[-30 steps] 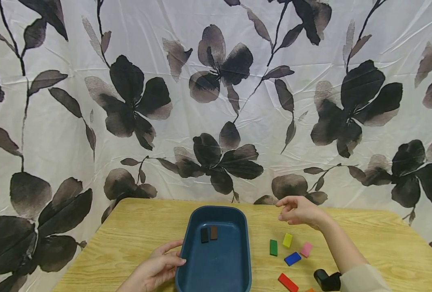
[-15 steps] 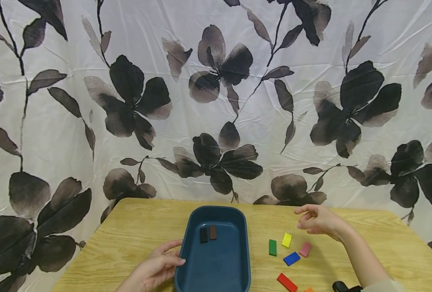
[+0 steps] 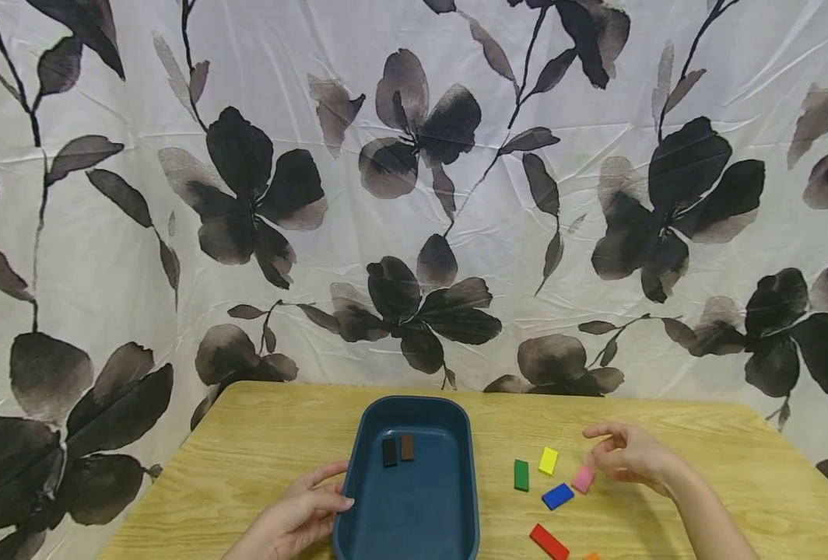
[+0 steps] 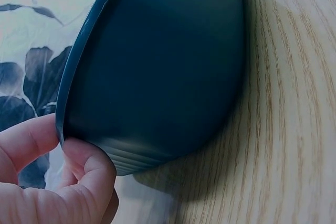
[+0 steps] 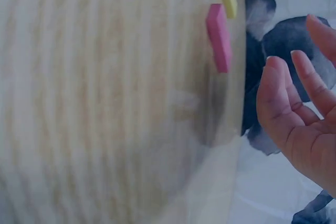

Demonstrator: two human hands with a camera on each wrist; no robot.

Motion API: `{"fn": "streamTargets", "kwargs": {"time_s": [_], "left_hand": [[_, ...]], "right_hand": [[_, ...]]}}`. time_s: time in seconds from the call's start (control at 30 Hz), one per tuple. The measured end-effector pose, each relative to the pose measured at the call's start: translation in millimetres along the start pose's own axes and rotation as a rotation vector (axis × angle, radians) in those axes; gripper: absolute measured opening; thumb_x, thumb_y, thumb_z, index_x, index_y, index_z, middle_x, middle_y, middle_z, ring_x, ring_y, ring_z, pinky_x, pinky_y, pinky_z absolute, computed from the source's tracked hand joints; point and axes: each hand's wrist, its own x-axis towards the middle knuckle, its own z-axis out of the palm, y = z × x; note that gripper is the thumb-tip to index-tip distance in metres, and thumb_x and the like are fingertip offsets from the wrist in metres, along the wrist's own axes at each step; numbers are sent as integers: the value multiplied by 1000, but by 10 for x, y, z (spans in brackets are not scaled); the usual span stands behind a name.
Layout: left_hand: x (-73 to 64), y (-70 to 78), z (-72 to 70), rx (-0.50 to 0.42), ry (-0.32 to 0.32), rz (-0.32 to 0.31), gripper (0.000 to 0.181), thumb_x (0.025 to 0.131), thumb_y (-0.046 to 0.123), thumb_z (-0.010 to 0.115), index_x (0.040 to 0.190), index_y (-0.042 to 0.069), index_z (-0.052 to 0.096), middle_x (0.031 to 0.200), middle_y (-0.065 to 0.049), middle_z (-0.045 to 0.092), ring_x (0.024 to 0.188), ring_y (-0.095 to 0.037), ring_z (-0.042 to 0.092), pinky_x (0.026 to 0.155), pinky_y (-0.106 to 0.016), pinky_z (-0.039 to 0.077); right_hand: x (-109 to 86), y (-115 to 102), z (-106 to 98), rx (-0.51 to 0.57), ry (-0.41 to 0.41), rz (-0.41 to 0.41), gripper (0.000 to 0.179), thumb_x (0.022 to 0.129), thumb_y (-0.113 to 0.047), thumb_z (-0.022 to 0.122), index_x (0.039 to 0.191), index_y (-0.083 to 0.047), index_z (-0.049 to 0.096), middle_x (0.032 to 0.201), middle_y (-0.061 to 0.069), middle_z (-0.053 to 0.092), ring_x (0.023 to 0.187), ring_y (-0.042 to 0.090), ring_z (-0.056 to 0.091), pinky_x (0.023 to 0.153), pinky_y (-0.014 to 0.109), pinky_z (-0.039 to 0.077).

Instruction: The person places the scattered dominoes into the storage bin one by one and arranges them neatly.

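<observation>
My left hand (image 3: 291,513) grips the left rim of a dark blue plastic tray (image 3: 408,517), thumb and fingers pinching its edge in the left wrist view. Inside the tray lie a black block (image 3: 389,453) and a brown block (image 3: 407,447), side by side. Over on the right, my right hand (image 3: 634,459) hovers above the table beside a pink block (image 3: 584,479), its fingers loosely bent. The right wrist view shows a gap between that hand (image 5: 302,108) and the pink block (image 5: 219,38), with nothing held.
Right of the tray lie a green block (image 3: 521,476), a yellow block (image 3: 548,461), a blue block (image 3: 557,496) and a red block (image 3: 549,542). An orange block (image 3: 591,556) is cut off at the bottom edge. A floral cloth (image 3: 414,218) hangs behind the wooden table (image 3: 274,420).
My right hand has moved rightward and then down toward the pink block. The left hand keeps its hold on the tray, and the blocks have not moved.
</observation>
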Motion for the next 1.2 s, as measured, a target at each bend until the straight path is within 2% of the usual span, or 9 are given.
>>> {"fn": "streamTargets", "kwargs": {"time_s": [0.23, 0.4, 0.5, 0.6, 0.7, 0.8, 0.9, 1.1, 1.2], "left_hand": [[-16, -18, -19, -8, 15, -21, 73, 83, -17, 51, 142, -9, 8, 104, -11, 57, 92, -18, 60, 82, -31, 49], [-17, -24, -23, -3, 9, -11, 75, 84, -16, 52, 143, -9, 6, 105, -12, 55, 93, -19, 60, 83, -31, 49], [-23, -34, -27, 11, 17, -10, 74, 83, -16, 52, 142, -10, 7, 106, -12, 56, 93, -18, 60, 83, -31, 49], [-26, -38, -32, 15, 22, -13, 74, 83, -16, 52, 142, -10, 7, 106, -12, 56, 93, -18, 60, 82, -31, 49], [-25, -37, -37, 7, 20, -15, 74, 84, -16, 52, 143, -9, 7, 106, -12, 56, 92, -18, 60, 83, -31, 49], [-27, -38, -36, -3, 18, -17, 74, 83, -16, 51, 143, -9, 7, 105, -12, 55, 92, -18, 60, 83, -31, 49], [-29, -40, -34, 4, 18, -16, 74, 84, -16, 51, 143, -9, 7, 105, -12, 55, 92, -17, 60, 83, -31, 49], [-21, -10, -31, 44, 21, -12, 74, 85, -13, 52, 143, -8, 7, 106, -11, 55, 89, -16, 59, 81, -31, 49], [0, -3, -17, 39, 3, -5, 74, 85, -13, 52, 143, -8, 7, 106, -12, 54, 89, -16, 58, 81, -30, 48]], "right_hand": [[-18, 210, 21, 65, -14, 9, 64, 79, -1, 64, 125, 22, 26, 87, 6, 54, 73, 14, 59, 65, 30, 52], [-11, 274, 64, 45, -7, 17, 67, 75, 2, 66, 123, 24, 25, 77, 3, 54, 64, 10, 55, 59, 24, 50], [-12, 275, 110, -22, 26, 48, 65, 72, 3, 68, 119, 25, 29, 69, 0, 54, 57, 7, 50, 54, 19, 44], [-6, 252, 177, -139, 80, 64, 59, 69, 1, 73, 112, 23, 39, 64, 0, 50, 53, 7, 45, 51, 19, 40], [21, 211, 264, -259, 158, 88, 51, 64, 2, 79, 103, 15, 49, 64, 1, 47, 53, 10, 44, 50, 22, 39], [60, 167, 339, -357, 228, 136, 48, 59, 3, 83, 96, 8, 53, 68, 4, 46, 56, 14, 44, 52, 25, 40], [85, 142, 376, -381, 265, 183, 48, 58, 5, 83, 95, 6, 53, 71, 6, 47, 57, 16, 45, 53, 27, 40], [80, 164, 375, -363, 259, 135, 49, 57, 5, 83, 93, 6, 51, 66, 5, 49, 55, 15, 46, 51, 28, 40], [69, 172, 331, -362, 253, 139, 48, 58, 5, 82, 93, 5, 51, 67, 5, 50, 55, 15, 47, 51, 28, 41]]}}
